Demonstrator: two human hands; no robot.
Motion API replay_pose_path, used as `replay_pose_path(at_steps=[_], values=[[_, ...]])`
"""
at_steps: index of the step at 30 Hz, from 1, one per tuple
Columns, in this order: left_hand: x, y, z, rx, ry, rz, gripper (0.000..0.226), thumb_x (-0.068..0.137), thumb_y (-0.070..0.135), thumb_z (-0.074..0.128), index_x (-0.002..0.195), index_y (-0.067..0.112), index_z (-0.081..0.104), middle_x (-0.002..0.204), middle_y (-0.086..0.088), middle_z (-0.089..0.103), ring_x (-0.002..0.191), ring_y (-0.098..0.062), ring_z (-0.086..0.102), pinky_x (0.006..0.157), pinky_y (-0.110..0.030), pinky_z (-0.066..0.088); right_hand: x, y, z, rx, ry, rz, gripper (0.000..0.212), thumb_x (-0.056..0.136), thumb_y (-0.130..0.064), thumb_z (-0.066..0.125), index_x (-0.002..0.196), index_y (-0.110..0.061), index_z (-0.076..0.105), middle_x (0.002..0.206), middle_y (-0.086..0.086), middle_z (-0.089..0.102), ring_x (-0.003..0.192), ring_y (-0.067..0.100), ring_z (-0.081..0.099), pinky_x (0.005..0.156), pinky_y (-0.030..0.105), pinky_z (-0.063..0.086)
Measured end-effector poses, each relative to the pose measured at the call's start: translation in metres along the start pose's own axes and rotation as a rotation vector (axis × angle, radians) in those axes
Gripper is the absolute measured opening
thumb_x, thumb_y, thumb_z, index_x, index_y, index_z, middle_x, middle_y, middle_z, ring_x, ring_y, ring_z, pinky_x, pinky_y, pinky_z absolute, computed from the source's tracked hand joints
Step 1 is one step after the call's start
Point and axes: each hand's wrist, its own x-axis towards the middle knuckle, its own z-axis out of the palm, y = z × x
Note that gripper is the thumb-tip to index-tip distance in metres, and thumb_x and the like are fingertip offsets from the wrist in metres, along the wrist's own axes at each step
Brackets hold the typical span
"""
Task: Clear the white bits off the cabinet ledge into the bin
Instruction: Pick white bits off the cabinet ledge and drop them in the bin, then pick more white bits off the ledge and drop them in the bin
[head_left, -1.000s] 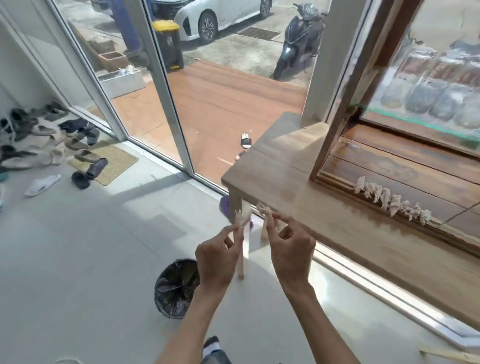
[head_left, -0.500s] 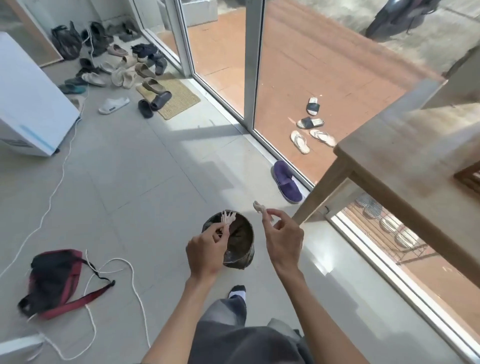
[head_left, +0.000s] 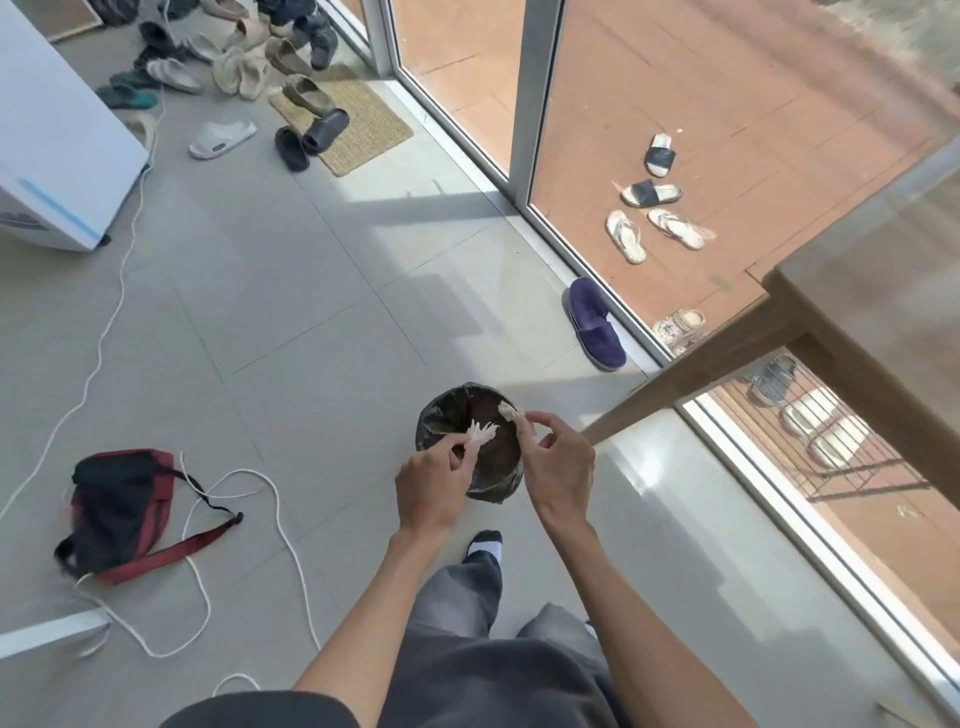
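Observation:
A small round bin (head_left: 448, 410) lined with a black bag stands on the grey tile floor. My left hand (head_left: 434, 480) pinches a cluster of white bits (head_left: 483, 432) right over the bin's opening. My right hand (head_left: 558, 462) pinches another white bit (head_left: 510, 412) between thumb and forefinger, above the bin's far right rim. The cabinet ledge is out of view.
The wooden table's corner (head_left: 852, 291) and leg (head_left: 670, 387) are at the right, close to the bin. A purple slipper (head_left: 595, 322) lies by the glass door frame (head_left: 524, 104). A red and black bag (head_left: 122, 512) and a white cord (head_left: 249, 519) lie at the left.
My view swung from the table and cabinet ledge down to the floor. Both hands carried the white bits to just over the bin's opening.

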Motion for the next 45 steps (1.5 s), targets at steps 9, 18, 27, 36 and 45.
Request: replay_pose_path(at_steps=[9,18,27,36,45], values=[[0.013,-0.018,-0.008,0.019,-0.096,-0.022,0.028,0.096,0.046,0.057,0.112,0.027,0.071,0.063,0.014,0.054,0.063,-0.013,0.051,0.061,-0.029,0.037,0.007,0.013,0.003,-0.064,-0.014,0.031,0.025,0.093,-0.042,0.067,0.114,-0.03,0.074,0.061,-0.01,0.063,0.058,0.007,0.063,0.077,0.037,0.061],[0.021,0.001,-0.021,-0.081,-0.154,0.054,0.028,0.095,0.045,0.058,0.114,0.029,0.07,0.067,0.014,0.063,0.069,-0.011,0.062,0.068,-0.033,0.053,0.004,0.01,-0.014,-0.006,0.042,0.017,0.017,0.093,-0.04,0.065,0.107,-0.034,0.074,0.056,-0.007,0.064,0.052,0.01,0.063,0.07,0.037,0.063],[0.047,0.095,-0.052,-0.229,-0.23,0.289,0.028,0.095,0.042,0.059,0.122,0.034,0.064,0.085,0.015,0.064,0.079,-0.002,0.063,0.08,-0.037,0.06,0.029,-0.039,-0.096,0.11,0.097,-0.16,0.02,0.096,-0.035,0.065,0.114,-0.03,0.073,0.069,-0.006,0.068,0.06,0.008,0.062,0.065,0.026,0.056],[0.029,0.227,-0.052,-0.429,-0.411,0.539,0.018,0.095,0.035,0.062,0.113,0.036,0.066,0.085,0.013,0.069,0.078,-0.004,0.066,0.071,-0.014,0.053,0.005,-0.045,-0.229,0.249,0.425,-0.2,0.015,0.094,-0.025,0.07,0.105,-0.034,0.075,0.054,0.002,0.054,0.049,0.006,0.047,0.051,0.019,0.04],[-0.026,0.325,-0.001,-0.457,-0.483,0.734,0.017,0.089,0.037,0.071,0.105,0.036,0.069,0.072,0.007,0.07,0.064,-0.007,0.065,0.066,-0.024,0.053,-0.021,0.012,-0.33,0.367,0.687,-0.1,0.014,0.094,-0.025,0.07,0.1,-0.036,0.074,0.052,0.001,0.047,0.052,0.013,0.046,0.054,0.025,0.042]])
